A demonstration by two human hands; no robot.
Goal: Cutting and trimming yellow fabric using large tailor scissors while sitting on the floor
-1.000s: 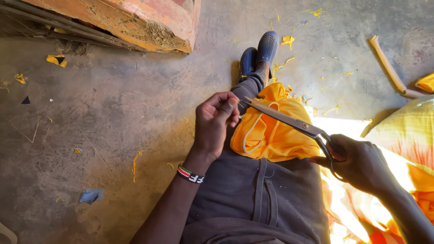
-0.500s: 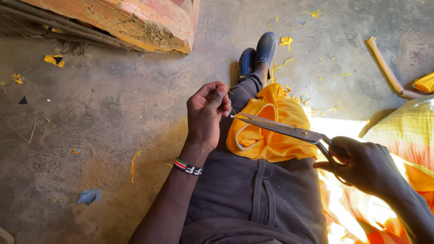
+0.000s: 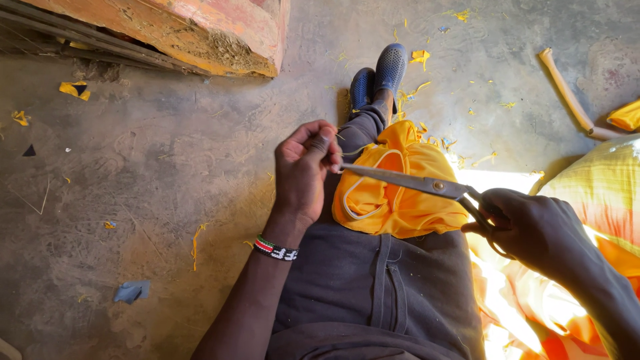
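My left hand (image 3: 305, 170) pinches a thin strip of yellow fabric at the edge of a bunched yellow cloth (image 3: 393, 190) that lies on my lap. My right hand (image 3: 527, 227) grips the handles of long metal scissors (image 3: 407, 180). The blades point left, and their tip reaches my left fingertips at the pinched strip. A beaded band sits on my left wrist. My legs in dark trousers stretch forward to blue shoes (image 3: 380, 73).
Yellow fabric scraps (image 3: 73, 89) litter the concrete floor. A worn orange block (image 3: 200, 33) stands at the top left. A curved stick (image 3: 570, 93) lies at the top right. A yellow checked sack (image 3: 600, 200) and orange cloth sit at my right.
The left hand has shifted slightly left and up with the strip. The scissors have swung to lie flatter, their tip still at the left fingers.
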